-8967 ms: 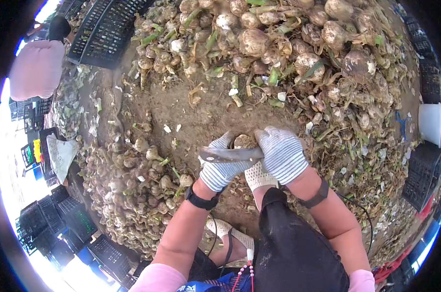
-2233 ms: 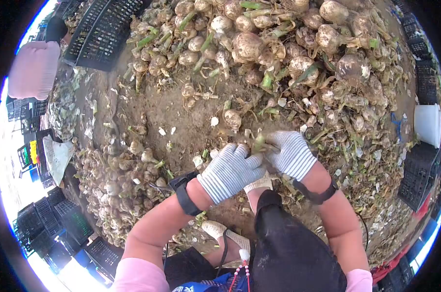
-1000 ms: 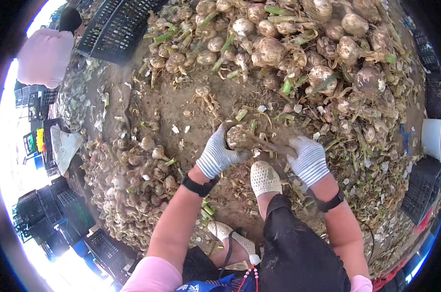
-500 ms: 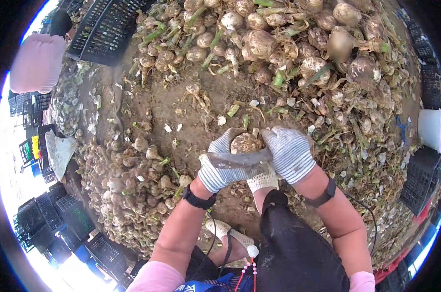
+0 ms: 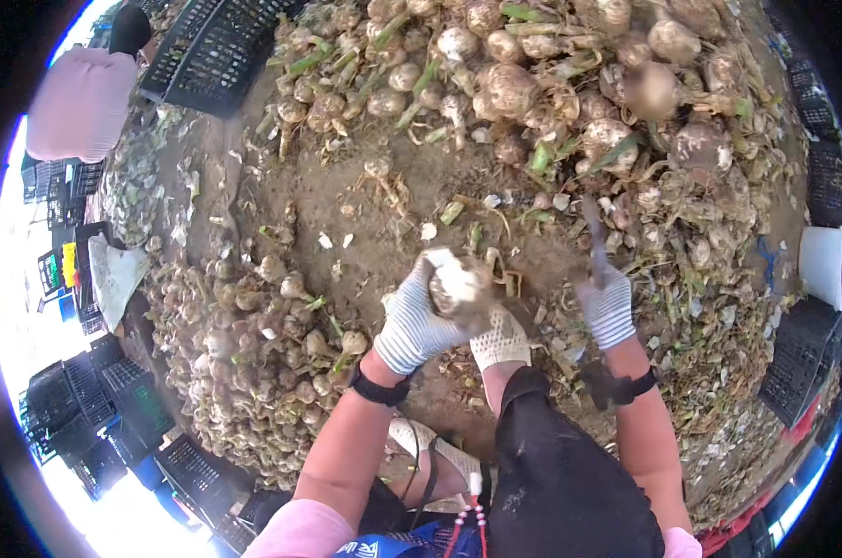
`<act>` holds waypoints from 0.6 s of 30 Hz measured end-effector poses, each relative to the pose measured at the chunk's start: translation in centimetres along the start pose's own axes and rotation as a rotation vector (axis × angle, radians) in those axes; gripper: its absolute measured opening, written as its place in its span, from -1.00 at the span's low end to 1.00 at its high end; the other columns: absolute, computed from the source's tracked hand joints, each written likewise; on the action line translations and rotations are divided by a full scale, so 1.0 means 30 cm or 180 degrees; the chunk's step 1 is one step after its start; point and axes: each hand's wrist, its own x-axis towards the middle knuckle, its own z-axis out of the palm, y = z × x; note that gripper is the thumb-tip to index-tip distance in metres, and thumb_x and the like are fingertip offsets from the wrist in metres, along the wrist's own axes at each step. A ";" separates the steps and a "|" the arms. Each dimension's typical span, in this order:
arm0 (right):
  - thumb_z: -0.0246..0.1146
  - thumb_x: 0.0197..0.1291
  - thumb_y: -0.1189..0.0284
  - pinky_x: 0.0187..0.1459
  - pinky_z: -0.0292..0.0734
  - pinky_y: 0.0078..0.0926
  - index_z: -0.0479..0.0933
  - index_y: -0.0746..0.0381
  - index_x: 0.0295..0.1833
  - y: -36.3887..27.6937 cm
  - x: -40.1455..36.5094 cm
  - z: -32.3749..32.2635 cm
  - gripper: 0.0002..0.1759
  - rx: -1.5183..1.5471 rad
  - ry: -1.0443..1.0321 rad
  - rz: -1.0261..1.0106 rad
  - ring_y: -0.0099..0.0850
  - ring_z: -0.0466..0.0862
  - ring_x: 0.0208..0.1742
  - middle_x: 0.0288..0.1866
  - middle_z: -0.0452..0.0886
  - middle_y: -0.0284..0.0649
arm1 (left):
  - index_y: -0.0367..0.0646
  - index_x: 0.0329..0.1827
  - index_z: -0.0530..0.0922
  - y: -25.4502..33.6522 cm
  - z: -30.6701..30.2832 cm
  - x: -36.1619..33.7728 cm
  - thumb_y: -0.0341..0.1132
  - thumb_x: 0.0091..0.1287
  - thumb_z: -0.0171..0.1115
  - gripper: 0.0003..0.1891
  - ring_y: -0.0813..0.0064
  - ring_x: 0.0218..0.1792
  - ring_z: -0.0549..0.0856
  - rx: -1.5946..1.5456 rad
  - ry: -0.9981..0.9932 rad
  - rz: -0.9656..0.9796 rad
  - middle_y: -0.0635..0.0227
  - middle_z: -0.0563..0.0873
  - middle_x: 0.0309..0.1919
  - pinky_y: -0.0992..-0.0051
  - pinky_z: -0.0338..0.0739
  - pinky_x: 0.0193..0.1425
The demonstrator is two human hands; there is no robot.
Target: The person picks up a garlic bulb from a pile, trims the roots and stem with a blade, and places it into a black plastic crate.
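My left hand (image 5: 413, 321), in a striped glove, is wrapped round a garlic bulb (image 5: 458, 286) whose upper side shows white; its right side is blurred. To the right, my right hand (image 5: 609, 312), gloved too, is closed on a knife whose blade (image 5: 596, 231) points up and away from me. The knife and the bulb are well apart. Loose garlic bulbs with dry stalks (image 5: 509, 91) lie heaped on the soil beyond my hands, and a pile of smaller bulbs (image 5: 244, 325) is at the left.
Black crates stand at the top left (image 5: 218, 56), lower left (image 5: 91, 386) and right edge (image 5: 797, 358). A white bucket (image 5: 822, 268) is at the right. Another person in a pink top (image 5: 81, 104) is at the upper left. My shoe (image 5: 502, 340) is below my hands.
My right hand has moved right, away from the bulb, and the blade has swung from lying across it to pointing upward. The bulb now shows a white side in my left hand.
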 end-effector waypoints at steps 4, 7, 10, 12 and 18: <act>0.26 0.03 0.39 -0.33 0.53 -0.26 0.63 0.22 -0.20 -0.072 -0.018 0.000 -0.79 -0.0636 -0.0592 -0.1136 -0.06 0.63 -0.41 -0.41 0.62 0.05 | -0.05 0.17 0.44 0.086 0.009 -0.006 -0.34 0.03 0.35 -0.44 0.21 -0.11 0.66 0.3017 -0.1198 0.1206 0.20 0.64 -0.07 0.38 0.57 -0.04; 0.18 0.08 0.32 -0.24 0.54 -0.18 0.61 0.21 -0.29 -0.189 0.029 0.005 -0.79 -0.1018 -0.0910 -0.1322 -0.01 0.63 -0.32 -0.42 0.61 0.04 | 0.03 0.09 0.49 0.094 0.009 0.026 -0.35 0.06 0.18 -0.55 0.28 -0.22 0.64 0.5357 -0.2298 0.2229 0.31 0.59 -0.05 0.34 0.55 -0.11; 0.13 0.11 0.29 -0.16 0.57 -0.17 0.61 0.16 -0.34 -0.330 0.049 0.030 -0.79 -0.1314 -0.1036 -0.1740 -0.05 0.65 -0.28 -0.36 0.65 -0.01 | 0.04 0.05 0.49 0.094 0.010 0.030 -0.34 0.08 0.15 -0.60 0.30 -0.23 0.63 0.5310 -0.2546 0.2842 0.35 0.60 -0.11 0.35 0.54 -0.11; 0.13 0.14 0.27 -0.12 0.57 -0.18 0.62 0.16 -0.32 -0.288 0.111 0.029 -0.76 -0.1669 -0.1724 -0.1581 -0.07 0.67 -0.28 -0.32 0.65 0.01 | 0.06 0.02 0.50 0.097 -0.002 0.019 -0.32 0.06 0.17 -0.61 0.36 -0.25 0.61 0.5138 -0.2571 0.3141 0.41 0.59 -0.13 0.37 0.54 -0.14; 0.29 0.05 0.33 -0.19 0.58 -0.36 0.66 0.29 -0.25 0.110 -0.004 -0.101 -0.75 -0.0755 -0.0121 -0.0485 -0.22 0.71 -0.29 -0.33 0.69 0.02 | 0.03 -0.01 0.53 0.212 -0.315 -0.038 -0.48 0.00 0.32 -0.57 0.25 -0.07 0.65 0.6183 -0.2072 0.0641 0.34 0.65 -0.06 0.28 0.59 -0.05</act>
